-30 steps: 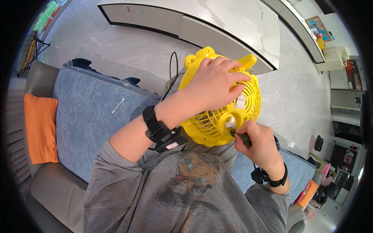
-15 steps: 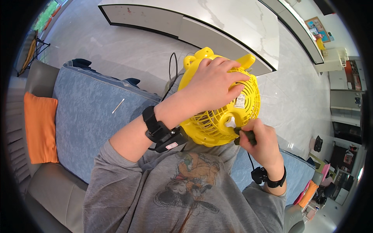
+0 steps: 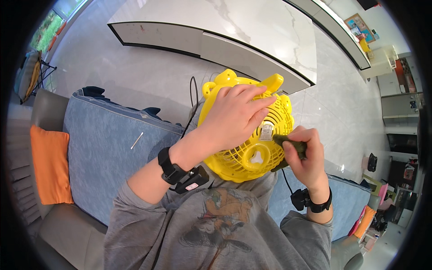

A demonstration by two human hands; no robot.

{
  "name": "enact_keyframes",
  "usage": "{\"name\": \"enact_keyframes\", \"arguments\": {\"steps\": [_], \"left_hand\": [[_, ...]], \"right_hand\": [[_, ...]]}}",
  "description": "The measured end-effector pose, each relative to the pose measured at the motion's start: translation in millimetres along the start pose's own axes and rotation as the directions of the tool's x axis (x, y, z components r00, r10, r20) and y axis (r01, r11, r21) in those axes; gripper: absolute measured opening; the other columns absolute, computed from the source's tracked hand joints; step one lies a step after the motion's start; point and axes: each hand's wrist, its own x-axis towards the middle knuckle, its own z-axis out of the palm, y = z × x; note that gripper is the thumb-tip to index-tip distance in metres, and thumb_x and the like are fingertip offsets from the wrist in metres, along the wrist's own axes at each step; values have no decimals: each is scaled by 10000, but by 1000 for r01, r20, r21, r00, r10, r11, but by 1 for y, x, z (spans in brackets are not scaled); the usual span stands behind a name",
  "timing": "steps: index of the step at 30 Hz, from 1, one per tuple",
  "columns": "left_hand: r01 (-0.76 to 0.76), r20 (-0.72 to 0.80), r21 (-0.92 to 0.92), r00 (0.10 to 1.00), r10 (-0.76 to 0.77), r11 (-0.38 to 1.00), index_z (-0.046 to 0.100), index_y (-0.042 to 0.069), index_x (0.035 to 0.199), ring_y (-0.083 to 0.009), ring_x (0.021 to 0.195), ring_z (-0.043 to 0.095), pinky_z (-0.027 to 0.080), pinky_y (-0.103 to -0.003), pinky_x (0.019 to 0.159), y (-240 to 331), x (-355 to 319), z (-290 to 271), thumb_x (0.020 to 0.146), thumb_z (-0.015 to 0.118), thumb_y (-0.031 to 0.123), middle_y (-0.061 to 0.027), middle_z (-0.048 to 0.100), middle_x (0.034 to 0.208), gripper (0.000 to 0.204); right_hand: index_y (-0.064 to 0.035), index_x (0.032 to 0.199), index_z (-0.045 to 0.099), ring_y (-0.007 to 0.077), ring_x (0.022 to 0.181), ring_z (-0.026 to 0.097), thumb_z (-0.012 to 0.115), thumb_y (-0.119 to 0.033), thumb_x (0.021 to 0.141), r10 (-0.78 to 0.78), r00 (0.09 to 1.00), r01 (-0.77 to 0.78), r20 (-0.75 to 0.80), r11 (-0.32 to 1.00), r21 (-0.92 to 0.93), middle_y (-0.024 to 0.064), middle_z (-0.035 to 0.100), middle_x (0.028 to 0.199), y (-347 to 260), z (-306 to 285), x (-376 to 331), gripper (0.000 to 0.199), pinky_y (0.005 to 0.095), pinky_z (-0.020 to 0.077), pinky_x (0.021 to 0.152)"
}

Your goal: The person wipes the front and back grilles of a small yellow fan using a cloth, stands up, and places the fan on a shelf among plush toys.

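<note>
A yellow plastic fan (image 3: 227,164) with a round slatted grille rests tilted on my lap, with rounded knobs along its far edge. My left hand (image 3: 240,112) lies across the grille, its fingers spread and stretched out. A small white label (image 3: 266,132) and a white three-lobed piece (image 3: 256,157) in a round recess show on the fan. At the fan's right side, my right hand (image 3: 308,153) is closed on a dark green cloth (image 3: 292,146). The cloth's tip meets the grille near the label.
A blue sofa cover (image 3: 108,148) lies to my left, with a cotton swab (image 3: 137,141) on it. An orange cushion (image 3: 50,166) sits farther left. A white marble-topped low table (image 3: 234,27) stands ahead. A black cable (image 3: 192,96) loops beside the fan.
My right hand has moved the cloth up from beside the white piece to near the label. The fan and my left hand sit slightly lower and more left in view.
</note>
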Motion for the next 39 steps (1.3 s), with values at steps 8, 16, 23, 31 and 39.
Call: {"name": "enact_keyframes", "arguments": {"steps": [8,16,23,31,39], "left_hand": [[2,16,-62,1000,-1,998,379,12,1457,-301,1264,467,313,-412,1056,-4,-2,-5,1011,429,209,-130,531,1391,490],[-38,48,47,998,36,998,452,-3,1379,-307,1255,480,330,-440,1043,2,2,-8,953,544,314,-147,547,1346,539],[-49,94,62,995,43,997,493,16,1329,-315,1277,466,313,-441,1070,4,4,-13,892,623,310,-143,519,1390,542],[26,85,-19,996,-25,999,261,-23,1481,-317,1284,465,300,-455,1077,3,5,-7,844,693,339,-148,520,1382,851],[6,112,3,994,-6,1000,233,-43,1492,-313,1277,473,299,-449,1076,0,7,-8,829,707,323,-140,527,1379,893]], "right_hand": [[-73,1002,516,300,672,656,723,-124,848,-106,990,128,92,947,-294,100,648,791,7,18,28,263,381,509,556],[-84,986,497,334,662,650,670,-155,895,50,997,-70,-55,887,-457,114,661,756,53,3,62,208,407,505,538],[-38,1002,478,364,749,659,638,-138,924,238,969,-236,74,971,-23,173,674,821,47,-9,76,204,400,506,628],[-24,997,486,374,782,664,632,-114,917,251,957,-252,147,968,-10,186,691,874,56,-10,77,190,398,519,668],[-30,1013,497,219,683,598,629,-92,920,391,909,-389,144,920,-40,133,649,798,57,-28,53,173,322,496,654]]}}
